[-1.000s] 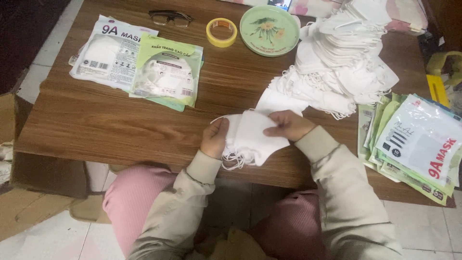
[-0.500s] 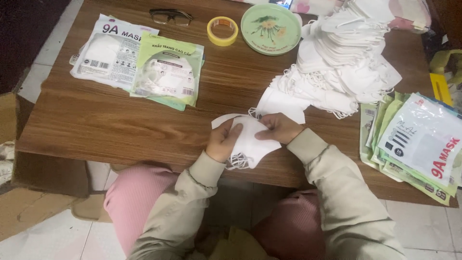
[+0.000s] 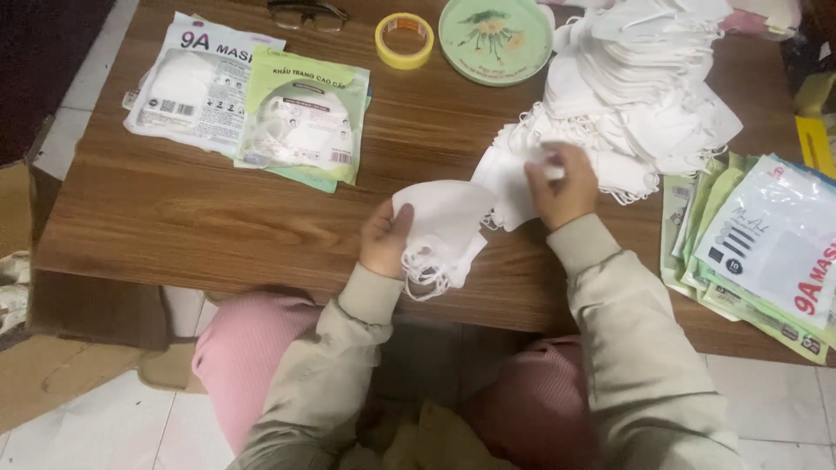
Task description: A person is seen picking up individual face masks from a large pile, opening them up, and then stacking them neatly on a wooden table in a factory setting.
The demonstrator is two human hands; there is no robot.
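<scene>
Near the desk's (image 3: 218, 218) front edge, left hand (image 3: 386, 239) gripping a small stack of folded white masks (image 3: 442, 228), right hand's (image 3: 564, 184) fingers pinching another off the large unsorted pile (image 3: 640, 96), two filled packets (image 3: 252, 109) done at far-left corner.

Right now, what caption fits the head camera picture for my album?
Left hand holds folded masks; right hand picks one from the pile.
</scene>
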